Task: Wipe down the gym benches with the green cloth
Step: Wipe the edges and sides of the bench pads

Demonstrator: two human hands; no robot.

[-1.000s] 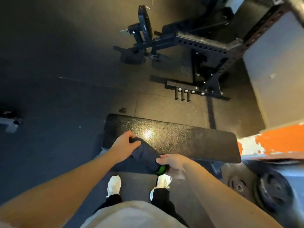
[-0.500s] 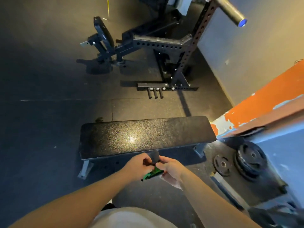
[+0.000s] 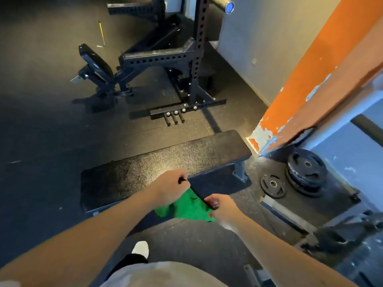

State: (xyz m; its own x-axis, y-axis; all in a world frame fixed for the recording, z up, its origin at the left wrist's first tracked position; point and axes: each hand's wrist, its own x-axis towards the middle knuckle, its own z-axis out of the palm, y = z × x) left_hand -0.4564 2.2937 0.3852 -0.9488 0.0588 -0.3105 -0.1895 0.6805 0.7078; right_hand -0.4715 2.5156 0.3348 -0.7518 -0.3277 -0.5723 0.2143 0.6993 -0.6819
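A flat black gym bench (image 3: 145, 170) stands crosswise on the dark floor in front of me. The green cloth (image 3: 187, 208) hangs stretched between my two hands, just above the bench's near edge. My left hand (image 3: 169, 188) grips its upper left corner with curled fingers. My right hand (image 3: 220, 208) pinches the lower right corner. The cloth's upper edge looks dark. A second, inclined black bench (image 3: 94, 65) sits farther back on the left, attached to a rack.
A black perforated rack (image 3: 194, 59) with floor pegs stands behind the bench. Two weight plates (image 3: 273, 186) lie on the floor at the right, beside an orange and grey wall corner (image 3: 290, 112). One white shoe (image 3: 141, 248) shows below.
The cloth has been pulled open from a small bundle into a spread green sheet between my hands. The view has swung so the bench now lies at an angle.
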